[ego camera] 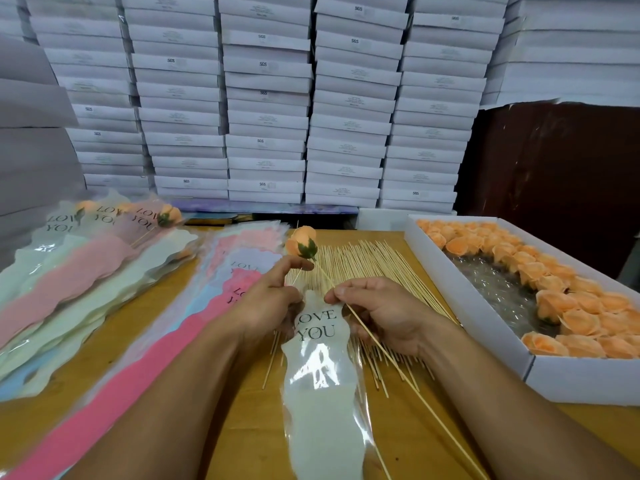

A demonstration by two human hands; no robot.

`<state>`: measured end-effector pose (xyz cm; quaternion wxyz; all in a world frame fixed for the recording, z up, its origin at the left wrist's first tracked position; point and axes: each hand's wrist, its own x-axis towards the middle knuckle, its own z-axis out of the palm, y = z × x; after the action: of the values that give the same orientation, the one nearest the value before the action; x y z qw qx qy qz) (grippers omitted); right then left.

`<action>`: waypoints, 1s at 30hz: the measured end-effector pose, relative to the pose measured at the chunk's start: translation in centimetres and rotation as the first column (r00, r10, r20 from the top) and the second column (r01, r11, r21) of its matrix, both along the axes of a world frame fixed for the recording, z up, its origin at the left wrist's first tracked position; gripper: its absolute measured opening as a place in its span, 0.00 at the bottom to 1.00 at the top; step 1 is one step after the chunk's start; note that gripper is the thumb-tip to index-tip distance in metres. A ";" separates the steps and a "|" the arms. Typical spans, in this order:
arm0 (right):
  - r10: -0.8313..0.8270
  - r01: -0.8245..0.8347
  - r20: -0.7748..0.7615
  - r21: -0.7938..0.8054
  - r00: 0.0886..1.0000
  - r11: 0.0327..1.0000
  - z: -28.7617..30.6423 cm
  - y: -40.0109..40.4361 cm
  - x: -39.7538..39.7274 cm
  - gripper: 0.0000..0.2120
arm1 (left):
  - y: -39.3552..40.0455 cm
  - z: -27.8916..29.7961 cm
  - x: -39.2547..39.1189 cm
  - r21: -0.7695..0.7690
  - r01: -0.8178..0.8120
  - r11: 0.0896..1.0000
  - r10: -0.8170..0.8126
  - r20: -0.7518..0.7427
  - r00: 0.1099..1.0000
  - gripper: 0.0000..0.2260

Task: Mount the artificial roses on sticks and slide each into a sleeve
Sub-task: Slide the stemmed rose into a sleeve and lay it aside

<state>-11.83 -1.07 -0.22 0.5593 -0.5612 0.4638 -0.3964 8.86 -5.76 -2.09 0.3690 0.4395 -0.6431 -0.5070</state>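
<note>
An orange artificial rose with a green base sits on top of a thin wooden stick that slants down to the lower right. My right hand pinches this stick just below the flower. My left hand grips the top of a pale sleeve printed "LOVE YOU", which hangs toward me. The stick lies beside the sleeve's right edge. I cannot tell whether the sleeve's mouth is open.
Loose sticks lie spread on the wooden table. A white box of orange roses stands at the right. Empty sleeves and sleeved roses lie at the left. Stacked white boxes fill the back.
</note>
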 end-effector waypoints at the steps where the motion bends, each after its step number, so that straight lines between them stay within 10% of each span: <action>1: 0.005 -0.005 0.002 0.002 1.000 1.000 0.0 0.0 0.0 0.10 | 0.0 0.0 0.0 0.003 -0.003 1.000 0.003 0.005 1.000 0.21; 12: 0.018 -0.018 -0.001 0.010 1.000 1.000 0.0 0.1 -0.1 0.10 | 1.0 0.7 -0.3 -0.024 -0.059 0.998 0.059 0.007 0.998 0.02; 30: 0.033 -0.033 0.003 -0.007 0.999 0.999 -0.2 -0.1 0.0 0.12 | 1.0 0.9 0.1 -0.159 -0.140 0.977 0.110 -0.184 0.977 0.09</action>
<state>-11.87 -1.20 -0.45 0.5643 -0.5702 0.4523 -0.3897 8.96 -4.75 -1.16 0.4911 0.4000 -0.6206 -0.4623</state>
